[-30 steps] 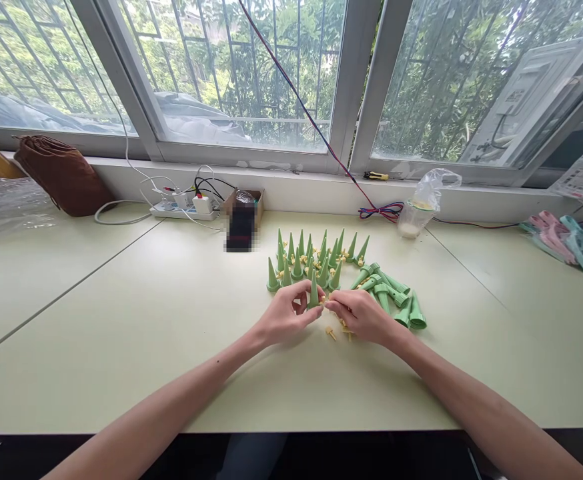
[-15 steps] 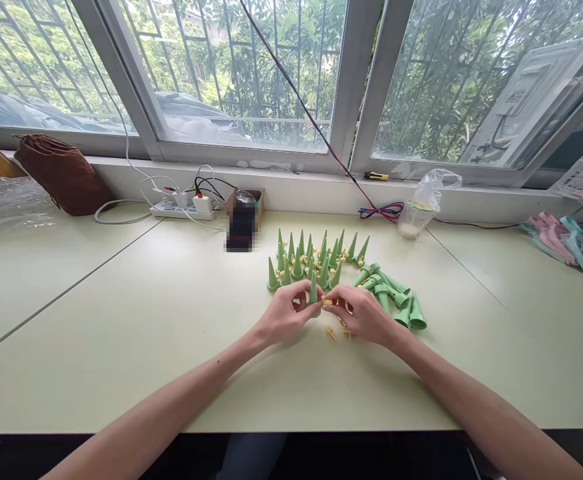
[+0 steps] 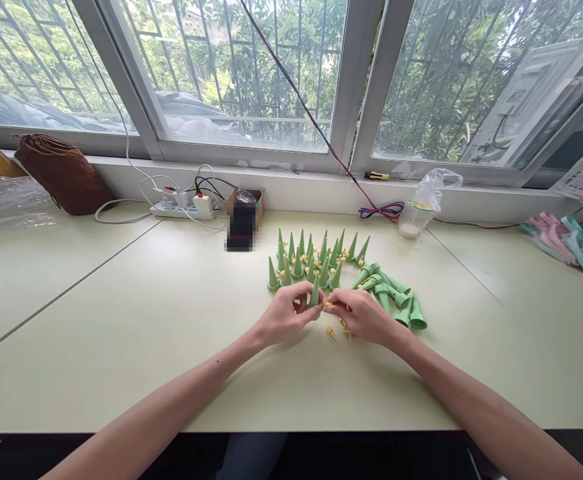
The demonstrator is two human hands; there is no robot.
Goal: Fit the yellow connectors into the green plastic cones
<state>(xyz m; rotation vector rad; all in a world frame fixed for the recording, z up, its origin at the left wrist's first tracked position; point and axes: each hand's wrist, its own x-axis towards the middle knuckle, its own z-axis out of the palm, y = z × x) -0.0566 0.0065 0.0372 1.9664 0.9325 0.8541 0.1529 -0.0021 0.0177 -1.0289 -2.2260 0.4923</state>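
Observation:
A green plastic cone (image 3: 315, 293), point upward, is gripped between the fingers and thumb of my left hand (image 3: 284, 315). My right hand (image 3: 362, 313) pinches a small yellow plastic piece (image 3: 327, 303) against the cone's right side; my fingertips cover most of it. Behind my hands stand several upright green cones (image 3: 297, 265) with yellow pieces at their sides. Right of them lies a pile of loose green cones (image 3: 385, 291), some with open ends showing. Several loose yellow pieces (image 3: 331, 333) rest on the table just below my right hand.
The pale table (image 3: 121, 320) runs back to a window ledge. Along it are a brown bag (image 3: 64, 175), a power strip (image 3: 171, 211), a small cardboard box (image 3: 259, 203), coiled wire (image 3: 381, 211), a plastic bag with a cup (image 3: 414, 213), and pink and teal items (image 3: 569, 241).
The cone in my left hand has shifted very slightly right and down. My right fingers have closed in nearer around the yellow piece. Everything else stays in place.

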